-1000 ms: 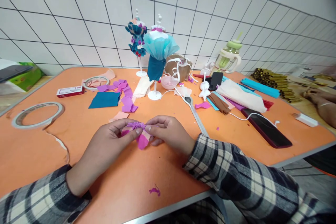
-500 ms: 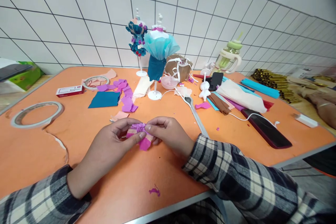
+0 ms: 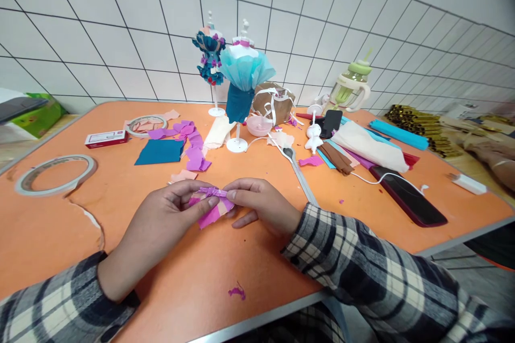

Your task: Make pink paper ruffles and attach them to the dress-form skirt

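Between my two hands is a small piece of purple crepe paper (image 3: pixel 210 214), gathered along its top edge and crossed by paler strips. My left hand (image 3: pixel 167 220) pinches its left side, thumb in front. At the right end, my right hand (image 3: pixel 259 203) pinches the gathered edge between thumb and forefinger, the lower fingers slightly apart. Just beyond my hands lie peach paper scraps (image 3: pixel 184 176), more purple paper pieces (image 3: pixel 196 151) and a flat teal paper sheet (image 3: pixel 160 151). A purple shred (image 3: pixel 237 291) rests near the table's front edge.
A tape roll (image 3: pixel 56 174) and a red-white box (image 3: pixel 106 139) are on the left. Two small dress forms (image 3: pixel 238 143) in paper outfits stand at the back. Rightward are a phone (image 3: pixel 408 195), folded papers (image 3: pixel 370 144), a bottle (image 3: pixel 349 88) and another person's arm (image 3: pixel 497 155).
The purple paper's lower flap has swung left and tilted between my hands. My right hand's lower fingers have spread out a little. The things on the table stay in place.
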`<state>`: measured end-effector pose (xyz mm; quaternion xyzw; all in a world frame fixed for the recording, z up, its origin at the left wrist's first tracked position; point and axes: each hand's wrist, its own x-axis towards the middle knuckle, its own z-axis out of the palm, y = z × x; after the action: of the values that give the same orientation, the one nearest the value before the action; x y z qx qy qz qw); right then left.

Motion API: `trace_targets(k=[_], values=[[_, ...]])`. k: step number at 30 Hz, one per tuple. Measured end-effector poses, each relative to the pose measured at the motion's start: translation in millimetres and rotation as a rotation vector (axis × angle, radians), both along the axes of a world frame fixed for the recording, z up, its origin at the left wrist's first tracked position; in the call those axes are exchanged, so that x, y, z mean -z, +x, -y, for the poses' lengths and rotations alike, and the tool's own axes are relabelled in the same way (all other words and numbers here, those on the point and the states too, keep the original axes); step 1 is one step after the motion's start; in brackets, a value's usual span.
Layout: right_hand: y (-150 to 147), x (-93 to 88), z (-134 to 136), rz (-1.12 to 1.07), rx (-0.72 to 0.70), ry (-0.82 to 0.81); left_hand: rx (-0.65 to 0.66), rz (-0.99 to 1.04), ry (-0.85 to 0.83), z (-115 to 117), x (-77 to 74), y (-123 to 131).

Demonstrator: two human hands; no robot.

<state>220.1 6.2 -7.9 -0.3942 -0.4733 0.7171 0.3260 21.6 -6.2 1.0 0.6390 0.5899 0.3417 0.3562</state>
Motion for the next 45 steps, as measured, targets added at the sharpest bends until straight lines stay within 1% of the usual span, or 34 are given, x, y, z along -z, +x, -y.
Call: trace_targets(k=[2, 3, 4, 6, 8, 9, 10, 11, 12, 14, 15, 16, 18, 19, 20, 22, 24, 27, 30, 33, 37, 39, 41, 43, 45], values=[[-2.1, 1.7, 0.9, 0.061, 0.007, 0.05, 0.018, -0.018, -0.007, 1.3, 1.0, 0.7], [-3.6, 3.4, 1.7, 0.105, 0.026, 0.112, 0.035, -0.017, -0.004, 1.9, 1.9, 0.8], [-4.9, 5.1, 2.7, 0.156, 0.056, 0.21, 0.052, -0.007, 0.018, 2.3, 2.9, 0.5], [-5.8, 7.7, 4.9, 0.267, 0.134, 0.508, 0.07, 0.04, 0.118, 1.7, 4.6, -2.7], [-3.4, 7.8, 6.1, 0.355, 0.236, 0.873, 0.042, 0.113, 0.232, -0.6, 4.2, -9.9], [-0.9, 7.0, 6.0, 0.389, 0.288, 1.041, 0.034, 0.153, 0.238, -1.9, 3.0, -14.7], [2.1, 5.8, 5.3, 0.417, 0.335, 1.183, 0.039, 0.203, 0.199, -2.9, 1.3, -19.6], [5.5, 4.5, 4.2, 0.44, 0.378, 1.298, 0.102, 0.245, 0.071, -3.1, -0.5, -24.1], [9.0, 3.2, 2.8, 0.461, 0.414, 1.39, 0.218, 0.292, -0.098, -2.3, -2.2, -27.5], [15.2, 1.3, 0.1, 0.502, 0.451, 1.528, 0.422, 0.482, -0.474, 2.5, -3.2, -29.2], [17.6, 0.7, -0.9, 0.52, 0.448, 1.583, 0.487, 0.579, -0.614, 5.9, -2.2, -27.4], [19.4, 0.3, -1.4, 0.534, 0.43, 1.637, 0.506, 0.678, -0.673, 9.5, -0.4, -24.3], [21.3, -0.2, -1.2, 0.561, 0.363, 1.741, 0.469, 0.864, -0.694, 15.3, 4.0, -16.1], [21.4, -0.4, -0.8, 0.576, 0.33, 1.785, 0.412, 0.938, -0.665, 17.0, 5.6, -12.4], [21.1, -0.5, -0.3, 0.592, 0.303, 1.824, 0.346, 0.976, -0.653, 17.7, 6.4, -9.4], [19.9, -0.4, 0.4, 0.628, 0.265, 1.887, 0.233, 0.966, -0.624, 16.9, 5.2, -6.0], [18.7, 0.4, 0.4, 0.662, 0.239, 1.928, 0.199, 0.902, -0.596, 14.8, 1.6, -4.8], [17.5, 1.9, 0.5, 0.702, 0.211, 1.964, 0.242, 0.839, -0.524, 12.4, -2.4, -3.6], [16.6, 2.2, 1.8, 0.718, 0.197, 1.983, 0.28, 0.815, -0.491, 12.2, -1.5, -2.0], [15.8, 2.0, 2.2, 0.688, 0.194, 1.988, 0.305, 0.823, -0.467, 12.5, 0.1, -0.7], [17.6, 2.7, 0.0, 0.666, 0.168, 1.946, 0.294, 0.777, -0.42, 11.6, -1.5, 0.2], [20.4, 2.3, -1.0, 0.625, 0.095, 1.871, 0.274, 0.747, -0.405, 10.3, -2.8, -0.9], [23.7, 1.2, -1.8, 0.521, 0.027, 1.727, 0.261, 0.73, -0.403, 8.5, -4.0, -3.6], [26.8, 0.1, -3.6, 0.407, 0.071, 1.49, 0.274, 0.712, -0.428, 6.7, -5.0, -6.9], [28.7, -0.4, -7.0, 0.348, 0.135, 1.2, 0.303, 0.701, -0.472, 5.3, -5.7, -9.6]])
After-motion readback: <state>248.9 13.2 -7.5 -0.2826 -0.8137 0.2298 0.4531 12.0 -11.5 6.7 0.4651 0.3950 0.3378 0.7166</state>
